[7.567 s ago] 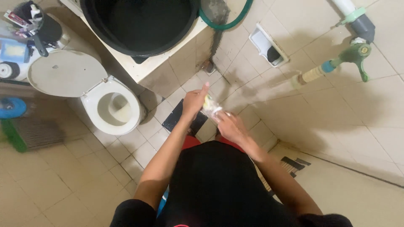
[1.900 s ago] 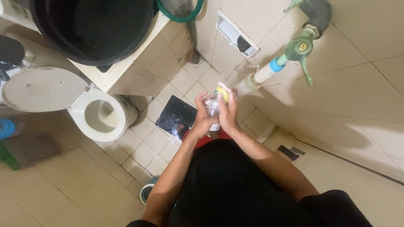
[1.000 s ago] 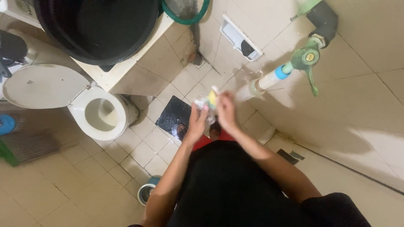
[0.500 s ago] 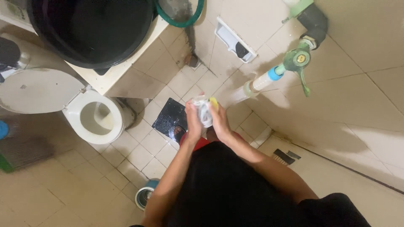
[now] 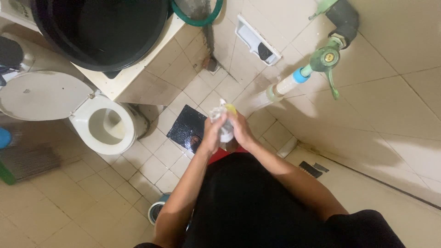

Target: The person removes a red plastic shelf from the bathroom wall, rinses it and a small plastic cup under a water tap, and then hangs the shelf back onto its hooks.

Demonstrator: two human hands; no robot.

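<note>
A: From the head view, what are the hands doing?
B: Left hand (image 5: 212, 134) and right hand (image 5: 241, 131) both clasp a clear bottle (image 5: 224, 123) below the tap (image 5: 321, 62).
A: Risk?
B: Wet plastic may slip onto the floor (image 5: 92, 202).

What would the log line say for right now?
left hand: on clear wrapper | right hand: on wrapper too | yellow bit on top | tap: nearby

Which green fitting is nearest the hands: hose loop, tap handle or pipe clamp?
The green tap handle, with its spout pointing at the hands. The green hose loop and pipe clamp sit higher, at the frame's top edge.
</note>
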